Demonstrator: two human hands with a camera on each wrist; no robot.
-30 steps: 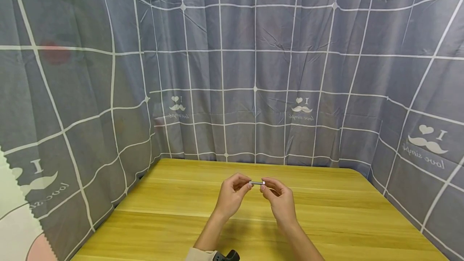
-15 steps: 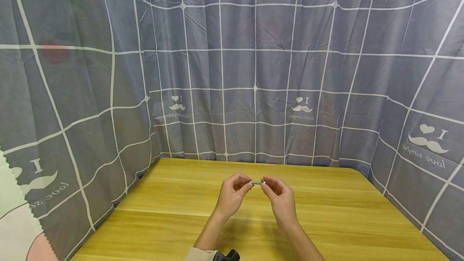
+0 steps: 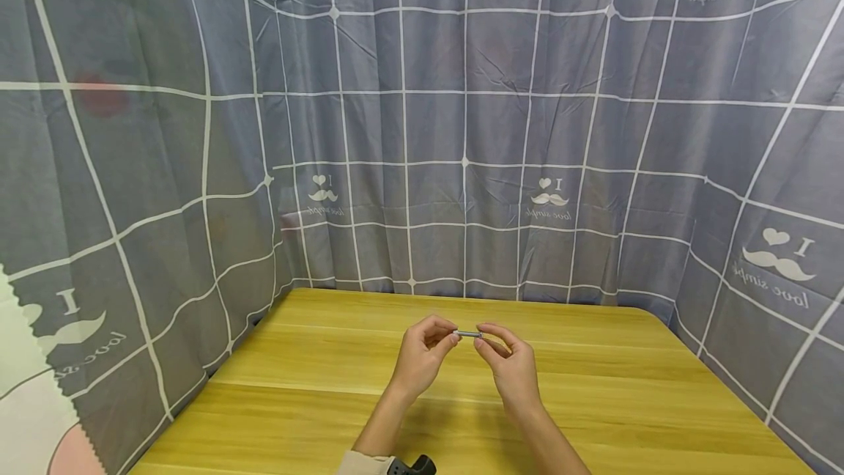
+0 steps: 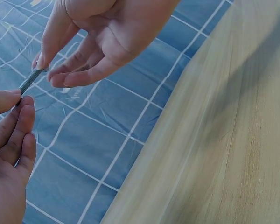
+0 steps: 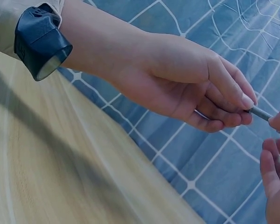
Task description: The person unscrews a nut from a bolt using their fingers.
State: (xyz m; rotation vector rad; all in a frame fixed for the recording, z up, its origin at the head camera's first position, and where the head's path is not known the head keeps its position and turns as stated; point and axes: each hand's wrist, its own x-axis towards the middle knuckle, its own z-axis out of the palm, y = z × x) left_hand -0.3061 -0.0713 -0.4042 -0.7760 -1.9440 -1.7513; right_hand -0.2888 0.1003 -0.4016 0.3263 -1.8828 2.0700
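Note:
A small threaded metal bolt (image 3: 467, 333) lies roughly level between my two hands, above the wooden table. Its left end is pinched between the thumb and fingertips of my left hand (image 3: 420, 358). At the other end, the thumb and index finger of my right hand (image 3: 516, 372) pinch a wider part, but I cannot tell whether that is the head or a nut. The left wrist view shows the thread on the bolt (image 4: 30, 80) between both sets of fingertips. Fingers cover both ends of the bolt (image 5: 260, 113) in the right wrist view.
A yellowish wooden table (image 3: 316, 343) spreads beneath the hands. Grey curtains (image 3: 435, 130) with white grid lines hang behind it and along both sides. A black device (image 3: 412, 465) sits on the left wrist beside a beige sleeve (image 3: 365, 462).
The right thumb and index finger have shifted slightly around the bolt's right end, and the bolt tilts a little differently. The left hand has stayed in place.

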